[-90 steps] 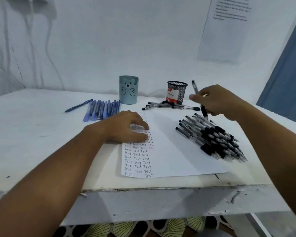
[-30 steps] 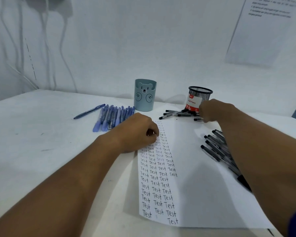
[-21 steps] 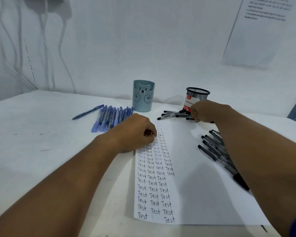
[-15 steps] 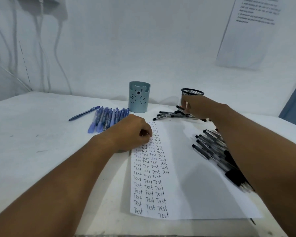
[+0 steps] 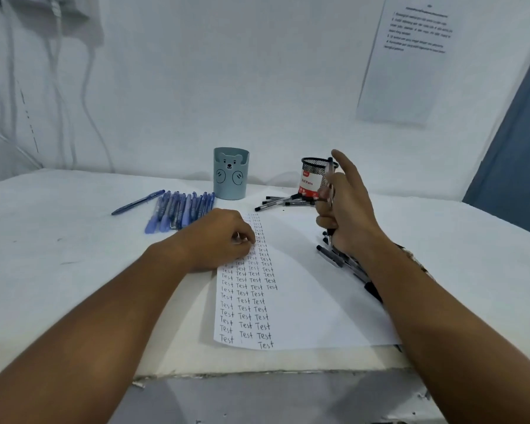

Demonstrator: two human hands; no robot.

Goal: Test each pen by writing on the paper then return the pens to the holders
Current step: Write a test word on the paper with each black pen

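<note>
Right hand (image 5: 346, 209) grip pinches upright pen (image 5: 330, 191), right of centre | left hand (image 5: 224, 240), fingers curled, rests on paper (image 5: 303, 286) | table (image 5: 74, 270)

Two holders (image 5: 231, 174), one sheet of paper (image 5: 303, 289) and three groups of pens on a white table (image 5: 58, 270).

At centre frame stand a blue bear-faced holder and a black mesh holder (image 5: 314, 179). About eleven blue pens (image 5: 178, 209) lie at centre left; roughly five black pens (image 5: 283, 201) lie before the mesh holder; a pile of black pens (image 5: 343, 261) at right, partly hidden by an arm, cannot be counted. Two hands show: the left hand (image 5: 221, 240) and the right hand (image 5: 346, 209), which grips one pen (image 5: 329, 185). One printed notice (image 5: 407, 56) hangs at upper right.
</note>
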